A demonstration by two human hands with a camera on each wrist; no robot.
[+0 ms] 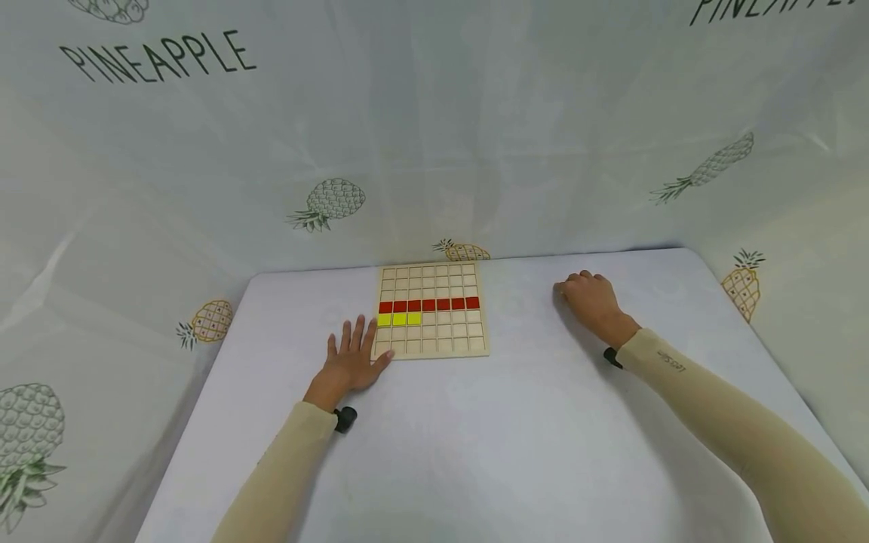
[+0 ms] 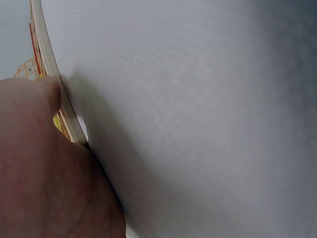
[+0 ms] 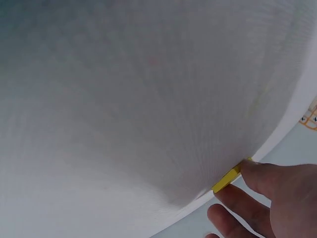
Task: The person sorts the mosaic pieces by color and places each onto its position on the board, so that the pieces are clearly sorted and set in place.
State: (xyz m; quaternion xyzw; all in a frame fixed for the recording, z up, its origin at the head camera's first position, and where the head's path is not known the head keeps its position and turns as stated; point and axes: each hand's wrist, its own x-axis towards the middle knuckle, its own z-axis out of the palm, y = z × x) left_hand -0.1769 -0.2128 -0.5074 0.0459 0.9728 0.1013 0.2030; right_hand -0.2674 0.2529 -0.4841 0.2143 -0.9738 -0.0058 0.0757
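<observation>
A pale wooden grid board [image 1: 453,332] lies on the white-covered table. Red square tiles [image 1: 428,305] fill one row across it, and three yellow tiles [image 1: 399,319] sit at the left end of the row below. My left hand [image 1: 349,367] rests with spread fingers at the board's lower left corner, the thumb over its edge, as the left wrist view also shows. Right of the board, my right hand [image 1: 589,296] is low over the table. In the right wrist view it pinches a yellow tile [image 3: 227,181] between thumb and finger, close to the table surface.
A white cloth covers the table [image 1: 462,445], whose back edge runs just behind the board. Behind it hangs a white curtain [image 1: 529,143] printed with pineapples. Dark wrist cameras [image 1: 345,418] sit under both sleeves.
</observation>
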